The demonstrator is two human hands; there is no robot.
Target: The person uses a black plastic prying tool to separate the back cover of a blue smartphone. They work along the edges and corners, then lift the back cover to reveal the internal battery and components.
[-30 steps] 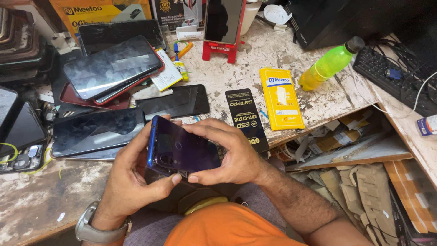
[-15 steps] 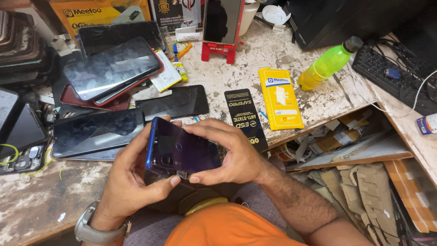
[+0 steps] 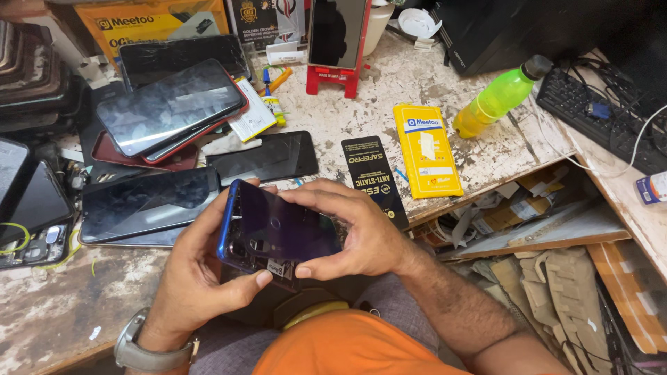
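Note:
A smartphone with a glossy blue-purple back cover (image 3: 278, 232) is held over my lap at the front edge of the worn workbench (image 3: 431, 83). My left hand (image 3: 201, 285) cups its left side from below, thumb pressed at the lower edge. My right hand (image 3: 358, 236) grips the right side, fingers arched over the top edge and thumb underneath. The cover sits slightly lifted, with some inner parts showing along the bottom edge. A watch is on my left wrist.
Several dark phones and cracked screens (image 3: 170, 107) are piled at the left. A black flat packet (image 3: 375, 177) and a yellow packet (image 3: 427, 149) lie on the bench, beside a green bottle (image 3: 500, 97). A red phone stand (image 3: 337, 42) is behind. A keyboard (image 3: 604, 114) sits at right.
Both hands have stayed on the phone; it has barely shifted, and my fingers have only adjusted slightly along its edges.

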